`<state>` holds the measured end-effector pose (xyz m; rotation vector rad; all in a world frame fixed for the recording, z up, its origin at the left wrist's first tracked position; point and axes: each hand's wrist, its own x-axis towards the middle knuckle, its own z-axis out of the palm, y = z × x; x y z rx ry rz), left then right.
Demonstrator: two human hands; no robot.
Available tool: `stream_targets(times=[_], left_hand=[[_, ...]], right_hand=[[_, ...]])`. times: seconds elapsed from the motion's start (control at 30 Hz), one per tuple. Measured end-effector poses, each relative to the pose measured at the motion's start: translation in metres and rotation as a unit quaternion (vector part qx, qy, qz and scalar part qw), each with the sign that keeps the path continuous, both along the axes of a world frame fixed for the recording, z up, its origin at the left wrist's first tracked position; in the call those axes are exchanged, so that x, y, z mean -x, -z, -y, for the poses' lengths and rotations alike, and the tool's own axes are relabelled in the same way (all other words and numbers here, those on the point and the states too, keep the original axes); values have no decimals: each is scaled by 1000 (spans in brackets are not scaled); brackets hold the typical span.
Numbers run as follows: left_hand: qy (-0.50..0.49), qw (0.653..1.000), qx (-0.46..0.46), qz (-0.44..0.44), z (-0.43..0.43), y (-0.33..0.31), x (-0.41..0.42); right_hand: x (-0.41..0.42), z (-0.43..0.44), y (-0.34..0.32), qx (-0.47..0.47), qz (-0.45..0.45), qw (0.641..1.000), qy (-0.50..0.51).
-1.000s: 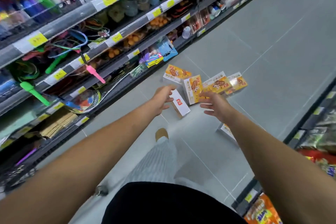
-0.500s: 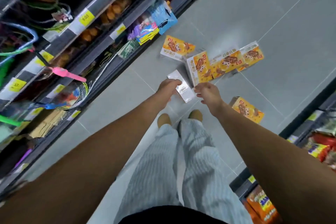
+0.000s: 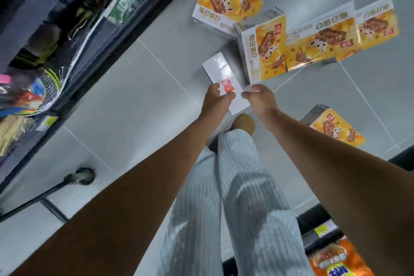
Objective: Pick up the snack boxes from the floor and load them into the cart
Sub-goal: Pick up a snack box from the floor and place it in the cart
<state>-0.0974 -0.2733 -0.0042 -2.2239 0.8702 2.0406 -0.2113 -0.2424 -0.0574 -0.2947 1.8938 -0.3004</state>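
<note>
The white box [image 3: 220, 69], a snack box showing its pale side and red logo, is now gripped from both sides. The left hand [image 3: 215, 99] holds it with the thumb pressed on top beside the logo. The right hand [image 3: 261, 98], spread and reaching a second ago, has closed its fingers on the box's right edge. The box sits low over the floor [image 3: 139, 101], just ahead of the person's feet. Whether it has left the tiles I cannot tell.

The view has also dropped closer to the floor, so the person seems to be bending into the pickup. With two hands on it, the first box looks ready to lift.

Just beyond it, four orange boxes [image 3: 264, 51] are untouched in a loose cluster, one on edge. A fifth box [image 3: 336, 129] lies apart to the right. A wheel [image 3: 81, 176] on a dark bar, by the shelf [image 3: 67, 18], may belong to the cart.
</note>
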Motion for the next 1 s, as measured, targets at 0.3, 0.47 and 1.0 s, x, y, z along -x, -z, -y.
stream_targets(times=[0.3, 0.47, 1.0], left_hand=[[-23, 999, -23, 37, -18, 148, -23], [-53, 996, -47, 48, -32, 196, -44], [-53, 997, -50, 35, -41, 189, -71]], right_hand=[[-15, -16, 147, 15, -135, 967, -214], [-33, -28, 202, -29, -168, 934, -314], [-47, -26, 200, -56, -181, 951, -244]])
